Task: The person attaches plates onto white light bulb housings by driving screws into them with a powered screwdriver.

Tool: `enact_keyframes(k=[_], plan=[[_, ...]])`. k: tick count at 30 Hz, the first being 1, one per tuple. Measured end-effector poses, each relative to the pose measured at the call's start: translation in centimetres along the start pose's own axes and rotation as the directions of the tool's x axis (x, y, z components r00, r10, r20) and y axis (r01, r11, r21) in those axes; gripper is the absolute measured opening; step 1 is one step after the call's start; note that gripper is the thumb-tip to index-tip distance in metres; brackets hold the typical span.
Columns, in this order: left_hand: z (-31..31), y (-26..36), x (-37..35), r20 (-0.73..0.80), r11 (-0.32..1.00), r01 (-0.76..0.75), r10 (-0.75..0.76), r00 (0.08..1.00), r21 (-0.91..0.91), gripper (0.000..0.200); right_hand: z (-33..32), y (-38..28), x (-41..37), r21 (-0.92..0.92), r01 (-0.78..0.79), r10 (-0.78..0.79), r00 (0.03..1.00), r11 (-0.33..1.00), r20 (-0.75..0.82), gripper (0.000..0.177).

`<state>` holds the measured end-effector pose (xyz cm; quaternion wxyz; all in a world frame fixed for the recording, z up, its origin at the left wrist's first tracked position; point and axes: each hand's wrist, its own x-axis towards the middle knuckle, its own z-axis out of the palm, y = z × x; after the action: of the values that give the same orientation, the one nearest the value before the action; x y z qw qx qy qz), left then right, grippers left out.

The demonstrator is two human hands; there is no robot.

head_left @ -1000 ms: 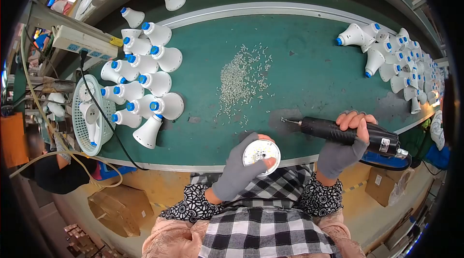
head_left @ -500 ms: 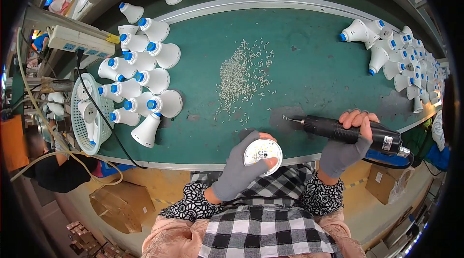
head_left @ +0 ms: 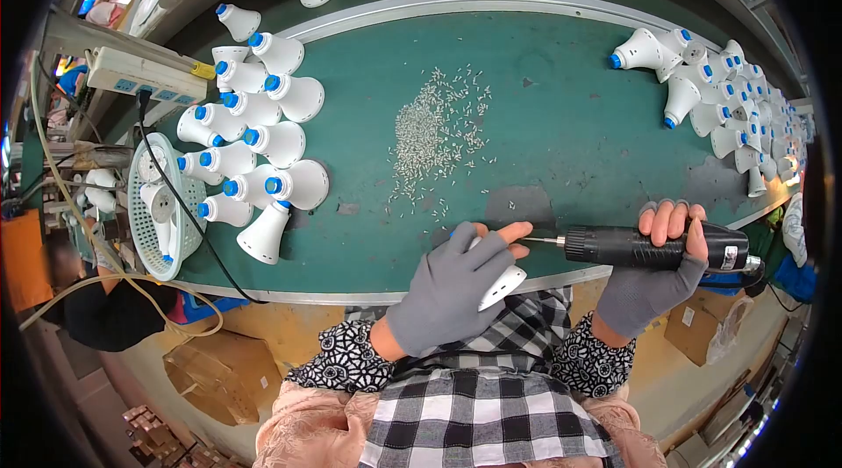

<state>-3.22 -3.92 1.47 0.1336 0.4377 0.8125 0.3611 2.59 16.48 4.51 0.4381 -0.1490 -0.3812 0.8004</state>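
Observation:
My left hand (head_left: 447, 288), in a grey fingerless glove, is closed around a white lamp housing (head_left: 502, 287). The housing lies tilted under the palm, with its slotted side wall showing and its round face hidden. My left thumb and fingertips stretch right to the tip of the screwdriver bit; whether they pinch a screw there I cannot tell. My right hand (head_left: 653, 271), gloved the same way, is wrapped round a black electric screwdriver (head_left: 605, 245). Its bit points left, toward my left fingers. Beyond my hands, a pile of small screws (head_left: 423, 139) is spread over the green bench top (head_left: 561, 130).
White lamp housings with blue caps (head_left: 298, 100) crowd the left side, and more (head_left: 728, 95) are grouped at the far right. A light-green basket (head_left: 189, 227) holds white parts at the left edge. A power strip (head_left: 145, 78) with a black cable (head_left: 180, 214) is beside it.
My left hand has turned over, tilting the lamp housing so its LED face no longer shows, and its fingers now reach the bit. The screwdriver has shifted slightly right and down.

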Motion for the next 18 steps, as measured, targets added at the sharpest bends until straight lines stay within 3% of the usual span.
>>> enact_keyframes(k=[4,13,18], plan=[[-0.01,0.07,-0.21,-0.027,1.000,0.004,-0.004,1.000,0.003,0.049,0.16,-0.23,-0.04,0.031,-0.016,0.015,1.000,0.999,0.007,0.014],[-0.29,0.59,-0.26,0.024,0.965,0.092,-0.089,0.996,-0.246,0.045,-0.25,-0.28,0.07,0.079,-0.049,0.047,0.999,0.996,0.027,0.015],[0.01,0.36,-0.42,-0.007,0.966,0.076,-0.080,0.997,-0.248,0.045,-0.24,-0.40,0.06,0.086,-0.046,0.046,0.999,0.995,0.004,0.014]])
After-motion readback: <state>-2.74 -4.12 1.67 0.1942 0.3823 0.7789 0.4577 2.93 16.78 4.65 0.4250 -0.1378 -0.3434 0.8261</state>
